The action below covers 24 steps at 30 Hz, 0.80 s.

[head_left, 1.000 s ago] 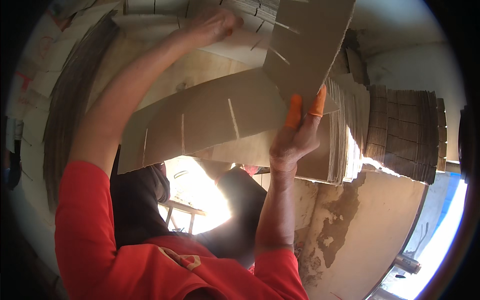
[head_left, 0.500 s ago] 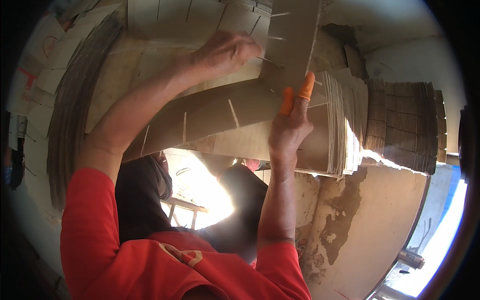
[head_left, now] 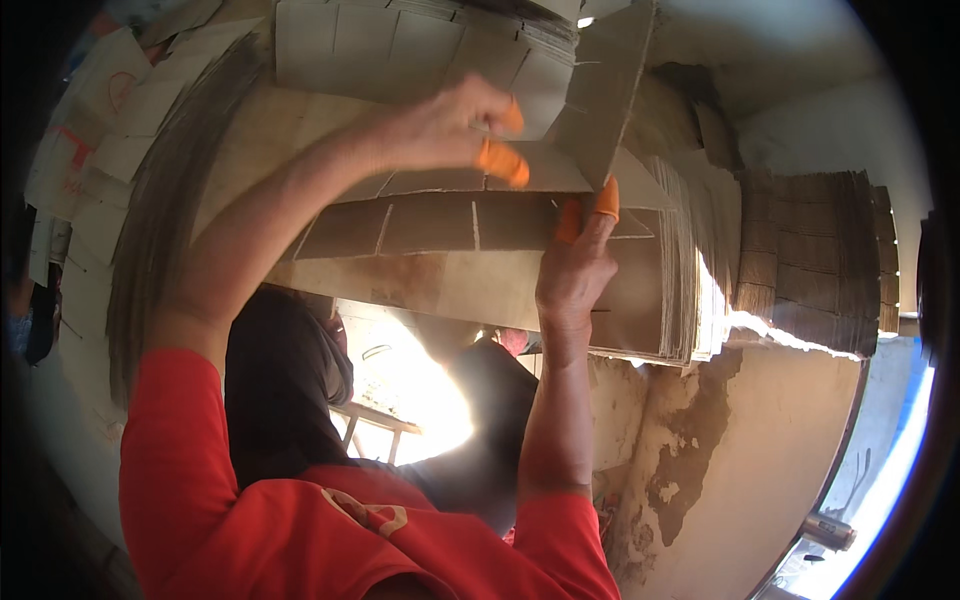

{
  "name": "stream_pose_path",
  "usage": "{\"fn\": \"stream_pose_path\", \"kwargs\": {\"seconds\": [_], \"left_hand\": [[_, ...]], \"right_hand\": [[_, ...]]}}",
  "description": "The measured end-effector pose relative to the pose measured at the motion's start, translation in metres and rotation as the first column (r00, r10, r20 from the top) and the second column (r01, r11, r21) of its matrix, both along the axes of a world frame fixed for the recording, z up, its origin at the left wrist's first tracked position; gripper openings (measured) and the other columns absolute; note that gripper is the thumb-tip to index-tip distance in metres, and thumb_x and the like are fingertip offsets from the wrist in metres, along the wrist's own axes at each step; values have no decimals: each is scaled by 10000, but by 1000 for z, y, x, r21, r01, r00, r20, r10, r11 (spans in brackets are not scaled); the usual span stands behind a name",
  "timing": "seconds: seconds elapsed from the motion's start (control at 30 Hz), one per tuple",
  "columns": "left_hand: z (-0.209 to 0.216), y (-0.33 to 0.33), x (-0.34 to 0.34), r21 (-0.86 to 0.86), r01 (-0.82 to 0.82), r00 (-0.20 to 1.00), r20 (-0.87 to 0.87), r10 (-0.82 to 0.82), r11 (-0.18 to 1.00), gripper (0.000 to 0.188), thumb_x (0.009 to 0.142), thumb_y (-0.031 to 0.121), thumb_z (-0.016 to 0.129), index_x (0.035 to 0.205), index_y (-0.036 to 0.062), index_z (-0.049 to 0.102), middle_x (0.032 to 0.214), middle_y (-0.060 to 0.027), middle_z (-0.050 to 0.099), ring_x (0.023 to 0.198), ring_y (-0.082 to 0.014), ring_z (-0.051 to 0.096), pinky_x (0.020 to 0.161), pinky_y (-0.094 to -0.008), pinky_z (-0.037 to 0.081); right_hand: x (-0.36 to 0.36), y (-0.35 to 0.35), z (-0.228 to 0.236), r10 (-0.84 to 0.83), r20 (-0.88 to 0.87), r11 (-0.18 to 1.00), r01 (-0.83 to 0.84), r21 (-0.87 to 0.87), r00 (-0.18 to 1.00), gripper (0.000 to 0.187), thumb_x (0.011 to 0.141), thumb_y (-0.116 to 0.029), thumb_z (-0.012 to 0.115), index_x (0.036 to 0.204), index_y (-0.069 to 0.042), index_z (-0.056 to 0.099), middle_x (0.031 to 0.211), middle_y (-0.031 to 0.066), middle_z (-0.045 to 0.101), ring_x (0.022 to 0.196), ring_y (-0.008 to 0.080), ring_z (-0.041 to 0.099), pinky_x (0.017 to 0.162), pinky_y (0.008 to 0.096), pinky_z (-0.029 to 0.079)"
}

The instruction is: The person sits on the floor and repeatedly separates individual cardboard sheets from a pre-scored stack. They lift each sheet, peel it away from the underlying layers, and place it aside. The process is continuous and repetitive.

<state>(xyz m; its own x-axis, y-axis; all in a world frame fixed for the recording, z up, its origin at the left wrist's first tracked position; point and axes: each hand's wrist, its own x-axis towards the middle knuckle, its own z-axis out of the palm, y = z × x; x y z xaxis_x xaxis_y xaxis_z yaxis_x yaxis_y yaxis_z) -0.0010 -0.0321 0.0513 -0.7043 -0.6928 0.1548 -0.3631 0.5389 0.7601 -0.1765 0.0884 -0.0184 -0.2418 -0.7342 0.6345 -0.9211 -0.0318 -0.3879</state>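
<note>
My right hand (head_left: 577, 262), with orange finger covers on its thumb and a finger, pinches slotted cardboard strips where they meet. One cardboard strip (head_left: 600, 95) stands up and away from it. A nearer slotted strip (head_left: 425, 226) stretches left from the same fingers, and another strip (head_left: 420, 182) lies just behind that one. My left hand (head_left: 455, 125) hovers over the strips, slightly blurred. Its orange-tipped thumb and finger are apart, and I see nothing between them.
A stack of cardboard sheets (head_left: 680, 280) stands right of my right hand, with bundled brown cardboard (head_left: 815, 255) beyond. Slotted sheets (head_left: 370, 45) lie at the back. A tall row of cardboard (head_left: 160, 210) lines the left. Underneath is a pale board (head_left: 440, 285).
My left hand has opened, turning its orange-tipped fingers toward the strips. The upright strip has shifted slightly right; another strip now shows behind the near one. My right hand keeps its pinch.
</note>
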Motion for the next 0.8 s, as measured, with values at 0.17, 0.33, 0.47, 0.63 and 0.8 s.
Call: {"fn": "stream_pose_path", "kwargs": {"seconds": [0.17,0.33,0.47,0.63,0.8], "left_hand": [[-42,-104,-5,-555,-206,946,98,310,806,546,650,301,808,1076,36,593,990,-109,610,932,-287,556,781,-380,457],[-94,-165,-26,-781,-190,843,180,506,595,578,600,203,807,1092,54,544,1100,-84,552,1083,-253,473,883,-377,402],[-115,-184,-31,-805,-167,841,186,509,570,427,648,106,731,1032,69,548,1070,-73,535,1057,-237,475,891,-379,384],[-111,-177,-20,-806,-110,889,182,421,582,295,680,45,655,959,76,565,995,-60,557,1007,-229,505,876,-377,387],[-99,-149,-12,-707,-185,952,44,303,682,165,657,40,637,806,71,576,797,-77,575,851,-281,567,824,-412,428]], "right_hand": [[3,-1,7,45,-9,997,-45,-65,999,534,878,28,560,1366,5,344,895,165,674,612,277,664,476,340,518],[4,-6,12,82,1,990,-81,-111,997,526,884,42,556,1369,19,354,910,152,681,660,223,682,521,296,523],[4,-4,10,68,52,996,-65,-54,996,549,885,43,559,1387,21,338,938,143,685,693,213,689,559,277,529],[7,-8,8,108,12,988,-106,-115,994,553,886,38,557,1392,24,334,996,142,681,754,225,696,608,275,537],[10,-4,11,143,57,986,-137,-95,988,570,879,45,558,1400,15,327,1013,153,675,777,240,696,620,287,541]]}}
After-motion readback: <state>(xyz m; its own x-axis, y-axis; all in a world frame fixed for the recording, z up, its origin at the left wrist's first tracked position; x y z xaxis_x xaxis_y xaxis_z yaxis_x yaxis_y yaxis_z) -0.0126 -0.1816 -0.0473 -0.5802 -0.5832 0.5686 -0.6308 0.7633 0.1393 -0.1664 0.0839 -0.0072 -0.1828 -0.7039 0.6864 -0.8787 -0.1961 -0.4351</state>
